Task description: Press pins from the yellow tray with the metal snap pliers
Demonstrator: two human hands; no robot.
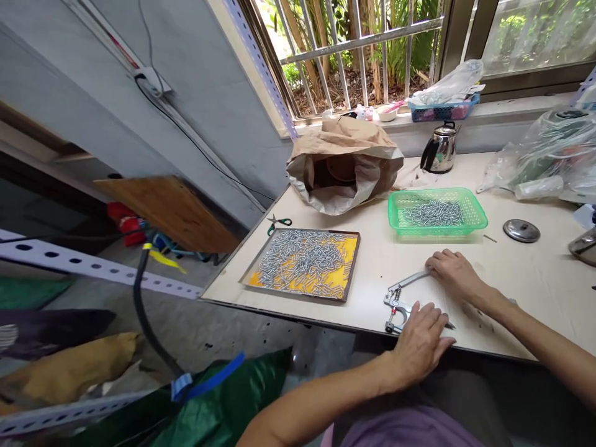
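Near the table's front edge lies a silver metal hand tool (pixel 395 305) with a long lever arm, a spring and a C-shaped jaw. My left hand (pixel 418 340) rests over its lower part, fingers curled down onto it and hiding much of it. My right hand (pixel 455 273) has its fingertips closed at the far end of the lever arm. A thin pointed end (pixel 449 325) shows beside my left hand. A shallow tray (pixel 352 264) with a yellow bottom holds many small ridged metal pieces (pixel 310 257). Similar pieces (pixel 437 213) lie in a green plastic basket (pixel 401 225).
Green-handled scissors (pixel 279 221) lie behind the tray. An open brown paper bag (pixel 347 146) stands by the window. A metal kettle (pixel 441 149), a round lid (pixel 521 230) and plastic bags (pixel 542 155) are farther back and right. The table edge (pixel 279 313) drops off in front.
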